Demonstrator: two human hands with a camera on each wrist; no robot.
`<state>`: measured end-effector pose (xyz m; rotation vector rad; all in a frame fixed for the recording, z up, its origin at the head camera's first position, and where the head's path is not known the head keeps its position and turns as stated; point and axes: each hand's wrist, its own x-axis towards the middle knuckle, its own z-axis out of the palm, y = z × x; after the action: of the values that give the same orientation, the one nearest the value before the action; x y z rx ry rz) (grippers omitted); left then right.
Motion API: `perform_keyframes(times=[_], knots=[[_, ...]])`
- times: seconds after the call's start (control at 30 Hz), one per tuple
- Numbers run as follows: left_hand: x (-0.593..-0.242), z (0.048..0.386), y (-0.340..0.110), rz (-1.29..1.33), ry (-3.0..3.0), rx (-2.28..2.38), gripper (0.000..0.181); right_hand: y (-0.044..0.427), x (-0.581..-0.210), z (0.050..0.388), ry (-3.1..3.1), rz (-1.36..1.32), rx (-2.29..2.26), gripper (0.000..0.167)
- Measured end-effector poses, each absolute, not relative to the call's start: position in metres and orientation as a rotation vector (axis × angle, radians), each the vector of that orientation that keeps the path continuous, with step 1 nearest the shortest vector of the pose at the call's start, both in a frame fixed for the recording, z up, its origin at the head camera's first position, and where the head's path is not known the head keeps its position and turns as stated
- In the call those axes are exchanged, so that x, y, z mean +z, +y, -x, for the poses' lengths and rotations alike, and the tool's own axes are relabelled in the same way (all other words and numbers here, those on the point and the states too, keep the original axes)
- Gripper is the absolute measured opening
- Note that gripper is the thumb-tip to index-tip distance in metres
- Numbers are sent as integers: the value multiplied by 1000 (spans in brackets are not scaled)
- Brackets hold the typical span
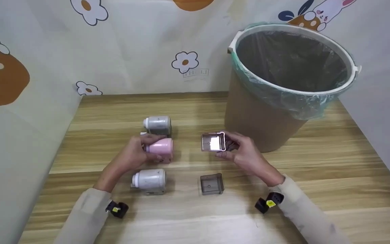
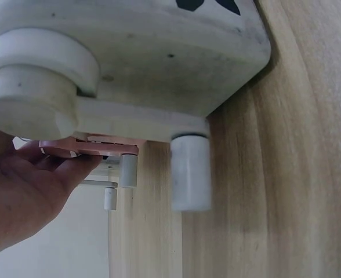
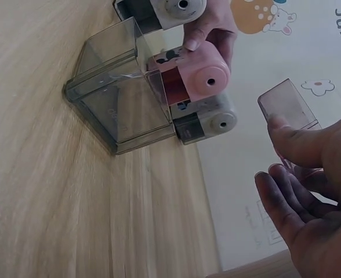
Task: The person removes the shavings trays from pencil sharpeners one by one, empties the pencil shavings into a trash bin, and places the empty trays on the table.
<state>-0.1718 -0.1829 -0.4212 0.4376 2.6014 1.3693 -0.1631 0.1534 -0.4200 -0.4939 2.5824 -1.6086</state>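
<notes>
My left hand grips a pink crank pencil sharpener from its crank side, thumb and fingers on opposite sides. The right wrist view shows that sharpener's front, with a red-walled drawer slot. My right hand pinches a clear pinkish shavings drawer above the table, its hollow side towards the head camera. On either side of the pink sharpener lie two grey sharpeners, one nearer and one farther. A smoky grey drawer rests on the table, right of the nearer one.
A tall brown bin with a green plastic liner stands at the back right, behind my right hand. Patterned sheeting walls in the wood-grain table at the back and sides.
</notes>
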Motion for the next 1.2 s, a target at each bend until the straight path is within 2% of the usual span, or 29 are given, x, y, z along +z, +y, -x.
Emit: perform_keyframes(times=[0.6,0.87,1.2], knots=[[-419,171,-183,-407,2582,1363,65,150,-438,173,2620,383,-1455,70],[-421,173,-182,-429,2591,1389,64,146,-442,178,2638,422,-1417,63],[-421,172,-182,-399,2563,1407,65,144,-456,180,2660,427,-1394,64]])
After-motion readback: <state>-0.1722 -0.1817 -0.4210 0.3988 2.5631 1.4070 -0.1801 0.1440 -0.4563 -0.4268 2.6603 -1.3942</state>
